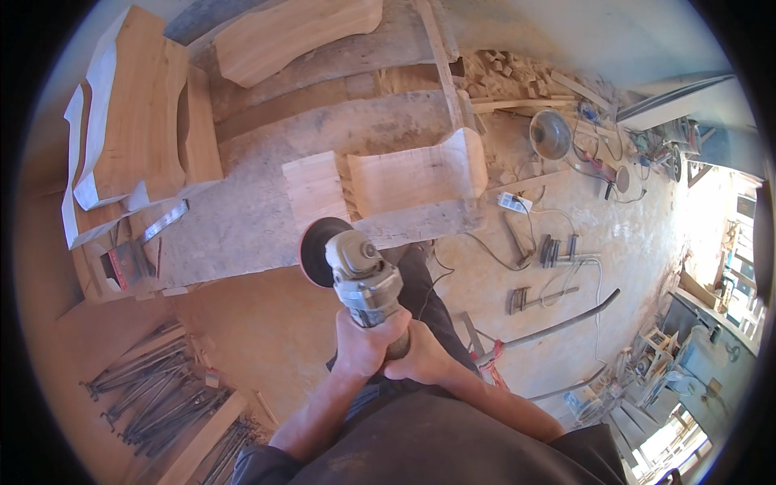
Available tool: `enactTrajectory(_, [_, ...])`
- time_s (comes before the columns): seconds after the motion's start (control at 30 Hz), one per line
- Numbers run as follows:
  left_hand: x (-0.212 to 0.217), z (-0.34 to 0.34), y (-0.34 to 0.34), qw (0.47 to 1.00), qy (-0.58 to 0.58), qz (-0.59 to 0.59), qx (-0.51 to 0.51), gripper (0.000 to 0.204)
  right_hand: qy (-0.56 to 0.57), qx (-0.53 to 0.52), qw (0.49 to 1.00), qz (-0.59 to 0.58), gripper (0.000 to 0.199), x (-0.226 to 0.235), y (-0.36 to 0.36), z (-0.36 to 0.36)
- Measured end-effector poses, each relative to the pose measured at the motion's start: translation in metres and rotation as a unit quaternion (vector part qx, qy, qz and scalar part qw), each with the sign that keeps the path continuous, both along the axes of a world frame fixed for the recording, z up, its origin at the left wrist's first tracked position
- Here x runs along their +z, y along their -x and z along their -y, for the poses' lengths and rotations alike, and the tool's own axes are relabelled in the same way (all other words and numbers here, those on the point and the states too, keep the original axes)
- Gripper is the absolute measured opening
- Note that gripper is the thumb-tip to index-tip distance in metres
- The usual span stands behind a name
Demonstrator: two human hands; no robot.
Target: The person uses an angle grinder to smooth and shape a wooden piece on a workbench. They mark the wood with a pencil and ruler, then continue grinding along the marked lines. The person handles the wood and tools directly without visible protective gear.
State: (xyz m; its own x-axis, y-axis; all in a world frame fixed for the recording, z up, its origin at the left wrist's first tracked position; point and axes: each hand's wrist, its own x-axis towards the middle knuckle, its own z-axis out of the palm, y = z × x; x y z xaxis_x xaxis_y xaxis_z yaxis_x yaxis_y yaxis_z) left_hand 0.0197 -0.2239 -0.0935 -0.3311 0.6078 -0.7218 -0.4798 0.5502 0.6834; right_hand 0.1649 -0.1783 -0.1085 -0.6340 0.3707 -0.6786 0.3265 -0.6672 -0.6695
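At left, stacked pale curved wooden boards (137,105) are limiting room. My left hand (362,343) and right hand (422,354) are clenching the grey metal angle grinder (368,279), its dark round disc (315,246) showing by the near edge of the worn grey bench (234,234). I'm seemingly sanding; nearing the pale scooped wooden block (408,179) calls for steadiness. Tan floor (638,234) is opening rightward.

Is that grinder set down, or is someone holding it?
Held: the left hand and right hand are both wrapped around the grinder. Whether it is switched on, I cannot tell.
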Motion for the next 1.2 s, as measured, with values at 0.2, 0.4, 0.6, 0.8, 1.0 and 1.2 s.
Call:
enactTrajectory(0.2, [-0.007,-0.027,-0.031,0.999,-0.016,0.029,-0.027,0.027,0.008,-0.043,0.999,0.029,0.052,0.003,-0.029,-0.01])
enactTrajectory(0.4, [-0.015,-0.03,-0.019,1.0,-0.017,0.017,-0.021,0.021,-0.01,0.005,0.999,0.048,0.052,-0.014,-0.025,-0.015])
enactTrajectory(0.6, [-0.012,-0.012,-0.003,0.999,-0.005,0.048,0.026,0.022,-0.012,0.008,0.999,0.031,0.044,-0.008,-0.002,-0.002])
enactTrajectory(0.8, [-0.008,-0.009,-0.001,0.998,-0.009,0.045,0.031,0.022,0.002,0.032,0.999,0.04,0.041,-0.004,0.003,-0.004])
enactTrajectory(1.0, [-0.015,-0.004,0.001,0.999,-0.008,0.047,-0.005,0.025,0.018,0.036,0.998,0.051,0.04,-0.007,-0.001,0.0])
enactTrajectory(1.2, [-0.008,-0.003,0.006,0.998,-0.014,0.053,0.013,0.025,0.007,0.027,0.999,0.041,0.042,-0.006,0.003,0.002])
